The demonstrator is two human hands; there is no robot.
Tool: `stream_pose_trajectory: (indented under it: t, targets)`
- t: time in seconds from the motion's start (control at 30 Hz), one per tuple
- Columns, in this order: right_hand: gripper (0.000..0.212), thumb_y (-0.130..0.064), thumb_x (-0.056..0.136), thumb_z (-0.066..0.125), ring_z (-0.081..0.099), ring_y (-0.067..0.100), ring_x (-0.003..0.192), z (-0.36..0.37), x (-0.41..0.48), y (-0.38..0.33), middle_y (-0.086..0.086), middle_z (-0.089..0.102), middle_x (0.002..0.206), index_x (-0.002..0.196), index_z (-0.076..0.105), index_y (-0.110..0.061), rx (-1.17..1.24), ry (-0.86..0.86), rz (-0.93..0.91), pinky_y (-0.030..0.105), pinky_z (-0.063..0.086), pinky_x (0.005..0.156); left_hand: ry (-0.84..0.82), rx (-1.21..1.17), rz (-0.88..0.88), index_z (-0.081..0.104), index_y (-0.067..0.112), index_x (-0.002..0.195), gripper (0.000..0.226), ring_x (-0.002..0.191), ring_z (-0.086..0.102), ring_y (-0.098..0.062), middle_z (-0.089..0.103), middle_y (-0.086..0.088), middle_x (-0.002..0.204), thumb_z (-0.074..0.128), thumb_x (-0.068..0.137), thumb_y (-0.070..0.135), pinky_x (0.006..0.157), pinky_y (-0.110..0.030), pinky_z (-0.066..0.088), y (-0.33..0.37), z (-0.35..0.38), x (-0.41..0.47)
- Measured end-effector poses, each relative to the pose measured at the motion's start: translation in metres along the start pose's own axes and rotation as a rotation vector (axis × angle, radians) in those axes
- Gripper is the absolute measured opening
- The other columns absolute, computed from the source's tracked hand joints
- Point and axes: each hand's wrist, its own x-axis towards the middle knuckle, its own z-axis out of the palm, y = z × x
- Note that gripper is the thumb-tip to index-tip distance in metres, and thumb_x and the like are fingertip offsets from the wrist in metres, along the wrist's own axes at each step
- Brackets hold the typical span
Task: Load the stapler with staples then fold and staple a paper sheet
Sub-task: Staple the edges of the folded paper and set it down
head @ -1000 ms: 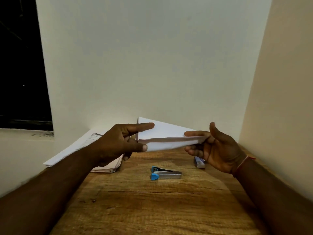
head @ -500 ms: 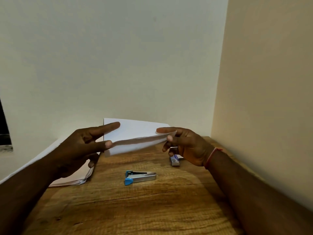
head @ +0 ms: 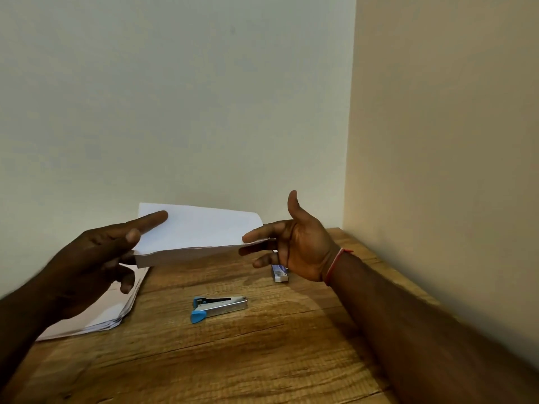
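Folded paper sheet point(head: 201, 231) mid-air: blurred left hand point(head: 96, 258) pinches left end, right hand point(head: 294, 246) splayed, straight fingers sandwiching right end. Staple box point(head: 280, 274) half hidden behind right hand, label unreadable. Stapler point(head: 218, 307) on table point(head: 262, 360) below.

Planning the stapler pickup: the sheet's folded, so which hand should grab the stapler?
Probably right. The right hand is open, straight fingers barely touching the folded sheet, and the stapler lies nearer it. The left hand pinches the sheet.
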Motion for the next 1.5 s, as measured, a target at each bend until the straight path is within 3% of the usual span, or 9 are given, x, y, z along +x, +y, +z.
stream_pose_trajectory:
  t: [0.17, 0.27, 0.37, 0.57, 0.8, 0.9, 1.07, 1.33, 1.5]
  targets:
    - [0.106, -0.089, 0.098, 0.024, 0.07, 0.048, 0.121, -0.005, 0.003, 0.005, 0.038, 0.065, 0.142, 0.148, 0.066, -0.006, 0.033, 0.111, 0.01, 0.047, 0.063, 0.091, -0.045, -0.096, -0.033, 0.077, 0.026, 0.142, 0.059, 0.081, 0.065, -0.032, 0.067, -0.012, 0.132, 0.051, 0.104, 0.063, 0.049, -0.043, 0.054, 0.015, 0.019, -0.005]
    - [0.1, -0.087, 0.096, 0.033, 0.075, 0.047, 0.115, -0.002, 0.008, 0.011, 0.034, 0.07, 0.138, 0.141, 0.072, -0.007, 0.115, 0.245, 0.025, 0.047, 0.069, 0.089, -0.201, -0.196, -0.072, 0.058, 0.02, 0.161, 0.093, 0.116, 0.072, -0.047, 0.056, -0.01, 0.167, 0.068, 0.089, 0.077, 0.062, -0.046, 0.066, 0.024, 0.036, -0.012]
    - [0.1, -0.085, 0.097, 0.035, 0.072, 0.047, 0.125, -0.004, 0.013, 0.019, 0.029, 0.072, 0.139, 0.135, 0.075, -0.001, 0.172, 0.349, 0.023, 0.049, 0.068, 0.091, -0.368, -0.256, -0.097, 0.035, 0.02, 0.174, 0.129, 0.154, 0.046, -0.057, 0.029, 0.001, 0.184, 0.077, 0.072, 0.088, 0.074, -0.054, 0.069, 0.031, 0.054, -0.02]
    - [0.104, -0.087, 0.097, 0.033, 0.066, 0.045, 0.136, -0.012, 0.015, 0.023, 0.028, 0.072, 0.139, 0.135, 0.074, 0.001, 0.238, 0.405, 0.031, 0.055, 0.054, 0.112, -0.496, -0.366, -0.053, 0.018, 0.022, 0.177, 0.144, 0.166, 0.028, -0.049, 0.016, 0.016, 0.185, 0.079, 0.067, 0.091, 0.09, -0.065, 0.066, 0.049, 0.083, -0.032]
    - [0.104, -0.089, 0.096, 0.031, 0.075, 0.039, 0.114, -0.006, 0.008, 0.012, 0.028, 0.07, 0.142, 0.132, 0.078, -0.003, 0.216, 0.372, -0.013, 0.047, 0.068, 0.094, -0.271, -0.357, -0.046, 0.034, 0.023, 0.174, 0.144, 0.169, 0.018, -0.048, 0.02, 0.021, 0.182, 0.077, 0.058, 0.097, 0.08, -0.064, 0.067, 0.046, 0.078, -0.021]
    - [0.108, -0.09, 0.096, 0.03, 0.074, 0.041, 0.109, 0.0, 0.003, 0.002, 0.031, 0.07, 0.14, 0.125, 0.079, 0.002, 0.255, 0.312, -0.097, 0.046, 0.069, 0.091, -0.047, -0.245, -0.042, 0.047, 0.026, 0.168, 0.141, 0.159, 0.038, -0.053, 0.026, 0.015, 0.183, 0.07, 0.054, 0.105, 0.077, -0.064, 0.067, 0.033, 0.061, -0.008]
    - [0.112, -0.087, 0.094, 0.023, 0.075, 0.051, 0.112, 0.03, 0.003, -0.006, 0.041, 0.069, 0.131, 0.122, 0.076, 0.008, 0.11, 0.172, -0.225, 0.046, 0.068, 0.089, 0.183, -0.206, -0.083, 0.067, 0.019, 0.153, 0.105, 0.158, 0.04, -0.042, 0.046, -0.002, 0.174, 0.035, 0.088, 0.094, 0.09, -0.071, 0.065, 0.009, 0.021, 0.006]
    - [0.112, -0.096, 0.084, 0.036, 0.079, 0.047, 0.111, 0.082, -0.003, 0.008, 0.031, 0.079, 0.116, 0.147, 0.065, -0.007, -0.258, 0.007, -0.402, 0.053, 0.062, 0.101, 0.21, -0.245, -0.121, 0.079, 0.022, 0.139, 0.096, 0.15, 0.056, -0.042, 0.055, -0.004, 0.168, 0.03, 0.093, 0.091, 0.087, -0.058, 0.069, -0.02, -0.001, 0.01]
    - [0.105, -0.091, 0.086, 0.048, 0.081, 0.04, 0.108, 0.087, -0.005, 0.009, 0.026, 0.08, 0.112, 0.147, 0.065, -0.008, -0.297, -0.024, -0.449, 0.05, 0.065, 0.098, 0.184, -0.231, -0.111, 0.079, 0.023, 0.139, 0.1, 0.159, 0.041, -0.047, 0.05, -0.004, 0.173, 0.044, 0.085, 0.099, 0.092, -0.062, 0.067, -0.028, -0.008, 0.013]
